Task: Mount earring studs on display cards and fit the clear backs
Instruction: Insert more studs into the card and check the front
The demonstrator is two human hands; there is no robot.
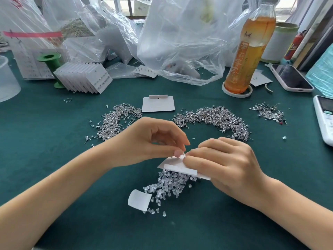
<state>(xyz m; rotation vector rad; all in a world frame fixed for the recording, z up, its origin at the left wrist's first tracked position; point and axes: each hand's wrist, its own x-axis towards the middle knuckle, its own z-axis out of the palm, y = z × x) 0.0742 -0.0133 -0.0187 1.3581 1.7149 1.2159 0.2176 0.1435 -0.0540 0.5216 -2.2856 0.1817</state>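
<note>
Two hands meet over a white card [177, 167]: left hand [144, 141] pinches a stud post, right hand [221, 165] grips the card; clear backs [169, 186] heaped beneath.

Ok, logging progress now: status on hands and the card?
Left hand pinching at stud posts on small white display card. Right hand gripping the card. Card held just above heap of clear plastic backs. Nothing in the way.
</note>
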